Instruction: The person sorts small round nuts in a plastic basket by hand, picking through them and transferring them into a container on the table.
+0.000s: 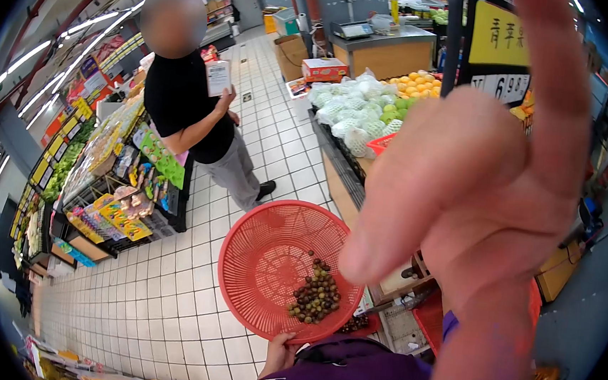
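Note:
My left hand (279,354) grips the near rim of a red plastic basket (259,258), fingers closed on the edge. Inside the basket, small round brown and green fruits (316,294) lie gathered to the right; their exact kind is unclear. Very close to the camera, my right hand (483,183) is raised, blurred and large, over the right half of the view. One finger stretches upward, the thumb sticks out to the lower left, and nothing shows in the hand. Behind it are a fruit display and a price sign (500,45), partly covered.
A person in a black top (186,102) stands ahead, holding a white card or box (218,77). Net-wrapped fruit (353,112) fills the stand at right, with a scale (352,29) on a counter behind. Goods shelves (121,204) line the left of the tiled floor (145,306).

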`<state>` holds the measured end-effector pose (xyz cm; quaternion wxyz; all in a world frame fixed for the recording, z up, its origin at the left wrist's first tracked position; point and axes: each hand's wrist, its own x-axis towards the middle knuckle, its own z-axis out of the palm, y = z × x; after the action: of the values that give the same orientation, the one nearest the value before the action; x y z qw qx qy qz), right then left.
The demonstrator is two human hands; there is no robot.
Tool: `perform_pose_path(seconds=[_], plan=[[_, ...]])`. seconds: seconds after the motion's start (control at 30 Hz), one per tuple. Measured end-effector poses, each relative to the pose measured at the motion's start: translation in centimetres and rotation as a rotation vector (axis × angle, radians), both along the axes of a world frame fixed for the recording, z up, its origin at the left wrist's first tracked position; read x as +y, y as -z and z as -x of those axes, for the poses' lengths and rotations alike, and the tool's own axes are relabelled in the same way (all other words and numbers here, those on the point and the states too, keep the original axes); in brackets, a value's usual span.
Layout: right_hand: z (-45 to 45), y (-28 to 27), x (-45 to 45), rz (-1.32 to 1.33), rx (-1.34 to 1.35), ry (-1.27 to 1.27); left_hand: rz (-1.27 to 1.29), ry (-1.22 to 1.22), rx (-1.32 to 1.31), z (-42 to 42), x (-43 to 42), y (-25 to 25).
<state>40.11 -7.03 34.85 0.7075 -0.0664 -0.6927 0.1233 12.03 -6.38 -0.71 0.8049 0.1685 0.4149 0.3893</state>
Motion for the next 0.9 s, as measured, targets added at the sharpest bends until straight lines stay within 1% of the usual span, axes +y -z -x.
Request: perform_pose_path(seconds=[0.07, 0.17, 0.2, 0.23, 0.27, 0.33, 0.37, 0.4, 0.43, 0.5, 0.53, 0.6, 0.67, 0.7, 0.77, 0.8, 0.87, 0.9], plan=[[0.2, -0.9, 0.0, -0.053, 0.0, 0.011, -0.023, 0.036, -0.033, 0.3, 0.2, 0.7], [0.5, -1.2, 0.0, -0.044, 0.019, 0.075, 0.006, -0.011, -0.007, -1.0, -0.1, -1.5], [0.5, -1.4, 0.1, -0.019, 0.038, 0.105, -0.003, -0.035, -0.011, -0.9, 0.0, -0.2], [0.8, -1.5, 0.4, 0.02, 0.064, 0.138, -0.019, -0.047, -0.03, -0.5, 0.2, 2.1], [1.5, -1.5, 1.1, 0.071, 0.094, 0.177, -0.035, -0.073, -0.043, 0.1, 0.0, 3.3], [3.2, -2.1, 2.5, 0.291, 0.154, 0.321, 0.01, -0.04, -0.004, -0.1, 0.0, 0.8], [3.5, -2.2, 4.1, 0.229, -0.242, 0.321, 0.019, -0.05, 0.02, 0.0, -0.1, 0.1], [3.9, -2.3, 5.2, 0.182, -0.449, 0.336, 0.034, -0.047, 0.045, 0.0, -0.2, -0.3], [4.6, -3.1, 6.6, 0.157, -0.584, 0.369, 0.024, -0.06, 0.038, 0.0, -0.4, -0.4], [7.1, -4.9, 9.9, 0.124, -0.794, 0.421, 0.037, -0.079, 0.042, 0.4, -0.6, -0.2], [8.9, -6.2, 12.1, 0.136, -0.855, 0.428, 0.039, -0.096, 0.073, 0.4, -0.7, -0.6], [12.6, -9.1, 15.2, 0.256, -0.876, 0.39, -0.008, -0.124, 0.017, 0.2, -0.7, -1.5], [14.2, -10.5, 16.8, 0.268, -1.034, 0.438, 0.0, -0.185, 0.047, 0.1, -0.7, -1.9], [14.3, -10.2, 17.8, 0.266, -1.036, 0.421, -0.031, -0.207, 0.071, -0.1, -0.8, -2.9], [14.3, -8.6, 20.4, 0.13, -0.707, 0.59, -0.053, -0.246, 0.096, 0.0, -1.3, -3.4], [13.8, -8.5, 22.0, 0.113, -0.499, 0.663, -0.058, -0.266, 0.086, 0.1, -1.1, -3.1], [12.9, -8.9, 19.2, 0.441, -0.505, 0.7, -0.065, -0.289, 0.107, 0.3, -1.1, -2.4], [14.0, -7.3, 20.2, 0.089, -0.543, 0.78, -0.051, -0.292, 0.108, 0.3, -0.9, -2.9]])
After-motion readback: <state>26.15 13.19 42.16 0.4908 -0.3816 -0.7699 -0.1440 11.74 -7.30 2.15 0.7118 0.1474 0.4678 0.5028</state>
